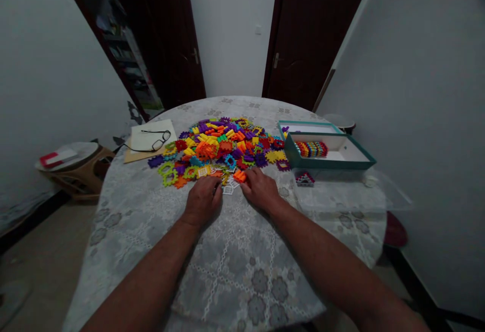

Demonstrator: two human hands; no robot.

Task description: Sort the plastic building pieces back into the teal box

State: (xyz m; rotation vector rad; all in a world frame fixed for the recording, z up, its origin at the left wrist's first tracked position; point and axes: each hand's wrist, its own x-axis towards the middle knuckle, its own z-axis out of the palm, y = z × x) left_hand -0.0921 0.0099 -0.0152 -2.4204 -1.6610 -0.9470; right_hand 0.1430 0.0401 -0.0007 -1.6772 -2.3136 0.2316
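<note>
Head view: two bare hands handle plastic pcs. at near edge of pile (223, 142) on cloth-covered counter (227, 256). L. hand (203, 198): beside white lattice pcs. (228, 189), fingers curled, tips partly hidden; can't tell if grasping. R. hand (262, 189): fingers at orange pc. (239, 176), apparently touching; can't tell if clenched on it. Step in hand (judged): picking among pcs. at pile's front. Next move prob. calls for light fingertip work, as pcs. overlap & lattice ones lie flat w/ little to pinch. Pile: heaped mid-counter, multicol. (yellow, orange, purple, red, green, blue), many pcs. toothed, some w/ open centers. Orange pc.: bright, betw. hands, nearer R. Teal box (331, 164) stands R. of pile; glasses (158, 145) lie L.
</note>
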